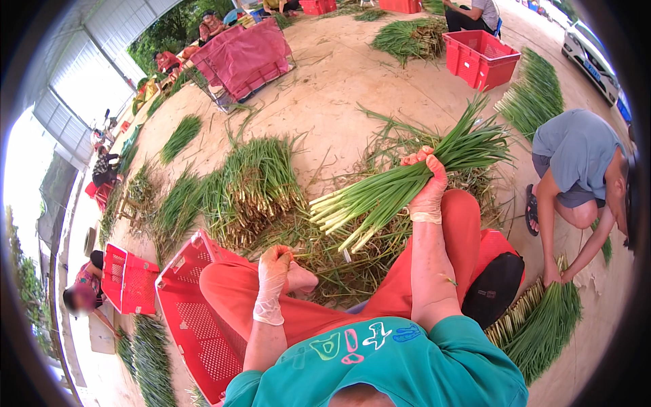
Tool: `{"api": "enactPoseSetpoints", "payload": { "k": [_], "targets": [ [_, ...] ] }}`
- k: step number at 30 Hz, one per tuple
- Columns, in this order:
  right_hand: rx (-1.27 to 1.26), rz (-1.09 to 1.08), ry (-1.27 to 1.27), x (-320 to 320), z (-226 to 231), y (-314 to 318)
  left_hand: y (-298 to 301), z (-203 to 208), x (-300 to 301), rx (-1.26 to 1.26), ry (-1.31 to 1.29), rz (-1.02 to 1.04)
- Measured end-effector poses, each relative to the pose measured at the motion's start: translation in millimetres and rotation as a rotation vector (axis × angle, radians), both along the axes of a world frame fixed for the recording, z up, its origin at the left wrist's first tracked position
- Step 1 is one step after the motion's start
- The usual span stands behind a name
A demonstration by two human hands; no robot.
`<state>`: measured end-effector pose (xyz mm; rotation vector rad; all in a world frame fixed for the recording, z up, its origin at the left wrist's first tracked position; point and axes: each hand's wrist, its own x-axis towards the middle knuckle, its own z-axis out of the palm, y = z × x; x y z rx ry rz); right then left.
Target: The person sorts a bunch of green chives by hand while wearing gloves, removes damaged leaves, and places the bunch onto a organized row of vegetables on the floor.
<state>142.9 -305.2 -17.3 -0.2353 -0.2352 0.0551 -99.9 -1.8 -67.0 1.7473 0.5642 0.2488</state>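
Note:
My right hand [427, 183], in a thin pale glove, grips a thick bunch of green onions [393, 190] around its middle and holds it up over my right knee. The white root ends point down to the left and the green tops fan out to the upper right. My left hand [274, 268], also gloved, is down by my bare foot over a litter of trimmed leaves, its fingers curled; whether it pinches anything is unclear. I sit with red trousers and a teal shirt.
A red plastic crate [193, 319] lies by my left leg. A big pile of green onions [251, 186] lies ahead. On the right a bending person [576, 169] touches a laid-out bundle [542, 325]. More crates [481, 57], heaps and seated people ring the concrete floor.

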Motion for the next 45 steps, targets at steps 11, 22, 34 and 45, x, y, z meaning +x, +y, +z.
{"api": "enactPoseSetpoints", "payload": {
  "k": [11, 22, 34, 45],
  "targets": [
    [-0.108, 0.010, 0.072, -1.3, -5.3, 1.2, -93.2, 85.7, 32.8, 0.952, -0.388, -0.247],
    [-0.111, -0.040, 0.286, 4.4, -4.6, -0.2, -41.1, 30.0, 21.0, 0.633, -0.046, -0.180],
    [0.016, 0.017, 0.094, -5.1, -2.5, 14.9, -88.6, 62.4, 26.3, 0.185, -0.176, -0.270],
    [0.040, 0.060, 0.127, -5.3, -8.9, 19.4, -105.2, 38.7, 44.4, -0.060, 0.057, -0.236]
  ]
}}
